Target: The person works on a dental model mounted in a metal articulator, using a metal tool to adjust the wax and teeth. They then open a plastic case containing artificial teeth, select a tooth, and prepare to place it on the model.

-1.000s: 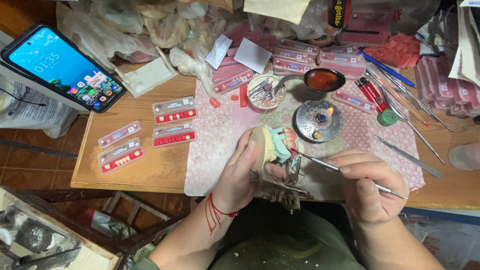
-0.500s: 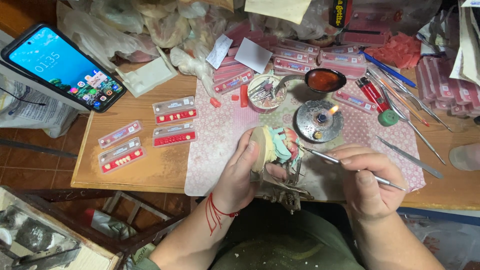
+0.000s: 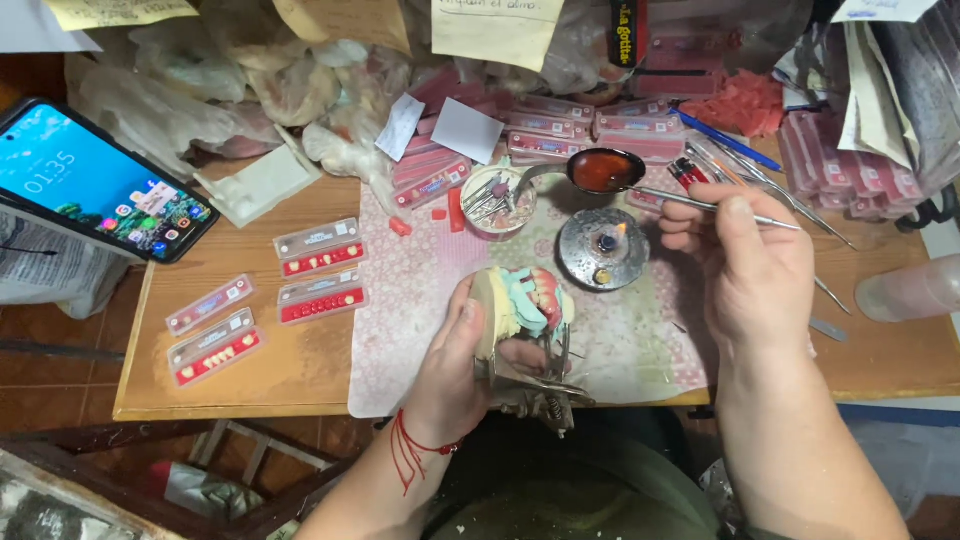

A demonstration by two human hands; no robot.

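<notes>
My left hand (image 3: 448,372) grips a metal dental articulator (image 3: 530,385) carrying a cream plaster model with a teal and pink wax denture (image 3: 532,300), held over the table's front edge. To the right, my right hand (image 3: 752,262) is raised and pinches a thin metal instrument (image 3: 690,203). The instrument's tip reaches the rim of a spoon of melted red wax (image 3: 604,169). Just below the spoon, a small flame burns on a round metal burner (image 3: 603,250).
A patterned cloth mat (image 3: 410,300) covers the wooden table (image 3: 250,375). Strips of artificial teeth (image 3: 320,250) lie at left and a lit phone (image 3: 100,185) beyond them. A cup of tools (image 3: 498,198), pink boxes (image 3: 640,125), loose metal tools (image 3: 760,180) and a plastic bottle (image 3: 905,288) crowd the back and right.
My right hand lifted the instrument away from the denture and moved it up and right to the wax spoon. The left hand kept the articulator nearly still.
</notes>
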